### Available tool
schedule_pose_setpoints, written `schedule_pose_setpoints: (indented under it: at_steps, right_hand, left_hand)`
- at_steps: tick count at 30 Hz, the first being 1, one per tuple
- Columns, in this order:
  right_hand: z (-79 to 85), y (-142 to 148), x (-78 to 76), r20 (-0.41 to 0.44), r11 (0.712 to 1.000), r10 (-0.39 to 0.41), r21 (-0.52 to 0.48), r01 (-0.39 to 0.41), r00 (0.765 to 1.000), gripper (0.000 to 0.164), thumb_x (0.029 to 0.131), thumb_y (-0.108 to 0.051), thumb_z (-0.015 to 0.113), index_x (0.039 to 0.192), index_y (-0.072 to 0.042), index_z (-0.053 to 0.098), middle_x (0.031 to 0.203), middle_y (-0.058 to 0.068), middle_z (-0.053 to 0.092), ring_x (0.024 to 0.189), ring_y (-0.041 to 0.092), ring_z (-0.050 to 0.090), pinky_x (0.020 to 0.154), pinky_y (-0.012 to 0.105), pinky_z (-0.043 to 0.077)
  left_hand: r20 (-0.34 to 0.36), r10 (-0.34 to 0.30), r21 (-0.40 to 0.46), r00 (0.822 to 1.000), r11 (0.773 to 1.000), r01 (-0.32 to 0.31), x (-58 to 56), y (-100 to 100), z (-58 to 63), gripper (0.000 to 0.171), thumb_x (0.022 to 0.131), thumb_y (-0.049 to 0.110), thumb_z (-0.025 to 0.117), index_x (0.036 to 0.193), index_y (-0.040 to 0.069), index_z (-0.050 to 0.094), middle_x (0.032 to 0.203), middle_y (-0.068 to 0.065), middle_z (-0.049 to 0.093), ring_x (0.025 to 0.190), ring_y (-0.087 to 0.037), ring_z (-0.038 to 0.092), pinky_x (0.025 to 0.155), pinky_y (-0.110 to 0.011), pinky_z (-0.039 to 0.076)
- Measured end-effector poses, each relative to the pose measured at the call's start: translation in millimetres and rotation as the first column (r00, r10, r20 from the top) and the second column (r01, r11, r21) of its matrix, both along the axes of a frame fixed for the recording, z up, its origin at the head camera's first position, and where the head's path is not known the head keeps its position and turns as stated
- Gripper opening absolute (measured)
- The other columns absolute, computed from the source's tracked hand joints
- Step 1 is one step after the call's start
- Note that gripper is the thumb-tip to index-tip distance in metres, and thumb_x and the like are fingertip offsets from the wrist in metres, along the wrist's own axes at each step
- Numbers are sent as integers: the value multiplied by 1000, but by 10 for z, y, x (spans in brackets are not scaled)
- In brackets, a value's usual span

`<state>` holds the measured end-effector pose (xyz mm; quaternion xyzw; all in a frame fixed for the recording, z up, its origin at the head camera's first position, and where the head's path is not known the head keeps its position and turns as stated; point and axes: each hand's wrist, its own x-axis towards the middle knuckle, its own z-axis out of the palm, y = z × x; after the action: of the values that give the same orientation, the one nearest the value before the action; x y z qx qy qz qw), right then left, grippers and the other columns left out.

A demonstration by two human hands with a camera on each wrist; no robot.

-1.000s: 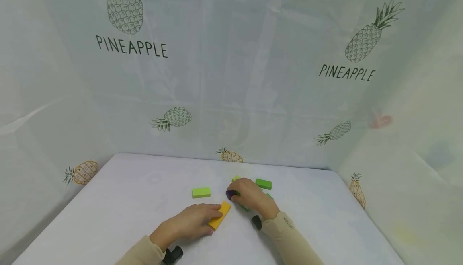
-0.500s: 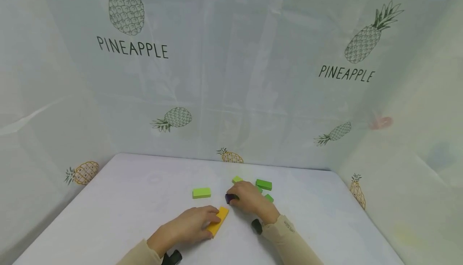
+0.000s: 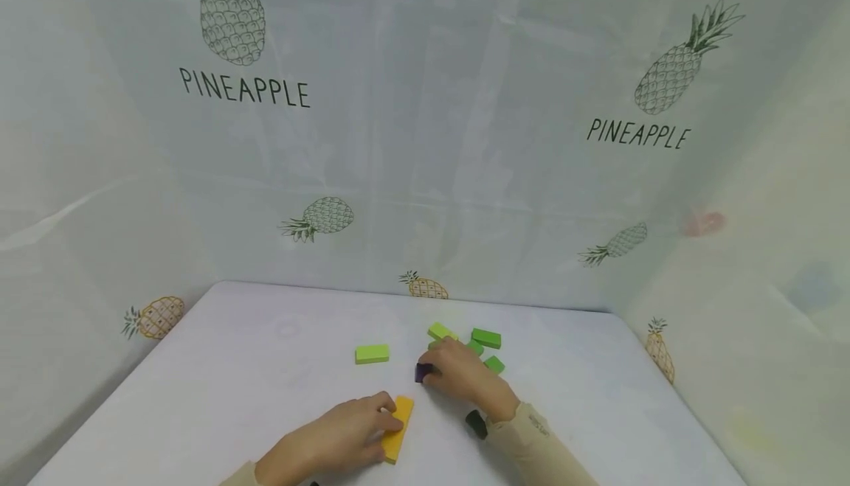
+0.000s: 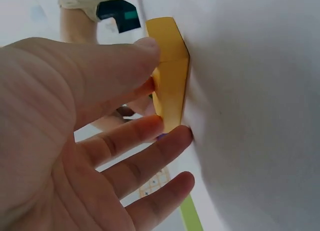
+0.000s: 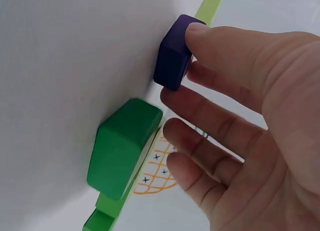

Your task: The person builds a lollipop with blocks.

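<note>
My left hand [image 3: 345,433] pinches a long yellow-orange block [image 3: 397,431] between thumb and fingers, low over the white table near its front. In the left wrist view the thumb lies on one side of the yellow-orange block [image 4: 172,86], with the ring and little fingers spread off it. Farther back, my right hand [image 3: 463,377] pinches a small dark purple block [image 3: 423,373]. The right wrist view has the thumb on the purple block [image 5: 173,56], its other fingers extended beside a green block [image 5: 122,146].
Behind and right of the right hand lie several green blocks, among them a dark green block [image 3: 487,338], a small green block [image 3: 494,365] and a light green block [image 3: 442,332]. Another light green block [image 3: 372,354] is left of the purple one. A pineapple-print curtain [image 3: 465,139] surrounds the white table [image 3: 265,368].
My left hand has drawn the yellow-orange block toward me and turned it more lengthwise. The right hand has shifted slightly nearer with the purple block, uncovering more of the green blocks.
</note>
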<state>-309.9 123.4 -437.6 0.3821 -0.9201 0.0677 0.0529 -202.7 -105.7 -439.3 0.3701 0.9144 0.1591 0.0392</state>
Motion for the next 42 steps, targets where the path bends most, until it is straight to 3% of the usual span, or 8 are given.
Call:
schedule_pose_setpoints:
  at_steps: [6,11,14,17,22,33,42]
  right_hand:
    - [24,-41,87,96,999,-49,-20,51,994,28,83,-22,74,110,-18,72,96,-9,66,84,4,56,75,23,51]
    - [27,-68,137,157,999,-28,-24,32,987,28,85,-20,71,112,-19,71,101,-11,67,85,1,56,77,23,51]
    - [22,-80,161,155,999,-3,-33,8,988,27,85,-20,71,112,-19,71,98,-11,66,83,0,54,75,21,49]
    - [17,-99,178,172,999,2,-45,5,985,27,85,-22,71,112,-19,71,96,-12,64,80,-1,52,71,19,48]
    - [22,-127,198,212,999,0,-47,10,977,27,87,-26,70,113,-21,71,94,-14,63,78,-1,51,69,18,47]
    - [32,-148,229,238,998,8,-61,7,971,25,88,-27,69,112,-22,71,91,-15,61,76,0,50,68,17,46]
    - [24,-130,242,251,995,58,-89,-37,966,24,89,-27,67,113,-22,70,94,-16,62,79,-2,51,73,18,47]
  left_hand:
    - [-21,-10,2,1000,1000,10,59,66,-13,40,79,30,76,116,17,66,112,12,54,94,0,52,83,-26,51]
    - [-53,-14,8,998,1000,15,77,89,-44,39,78,35,76,111,14,69,108,12,54,93,0,52,83,-25,51]
    - [-77,-3,17,997,1000,4,91,86,-61,43,79,38,75,113,13,68,111,11,54,98,-3,53,87,-27,50]
    - [-81,29,15,996,1000,-28,112,75,-68,49,80,41,73,119,13,65,125,2,54,112,-12,53,95,-34,48]
    - [-24,75,-13,997,997,-75,121,71,-53,59,82,49,69,129,14,59,142,-7,48,124,-22,50,98,-44,45]
    - [15,80,-30,997,996,-79,88,89,-51,63,82,51,68,133,14,56,141,-6,49,120,-19,53,95,-42,47]
    - [58,91,-35,994,995,-90,81,105,-54,63,82,51,68,134,17,55,142,-4,49,119,-18,54,95,-42,48]
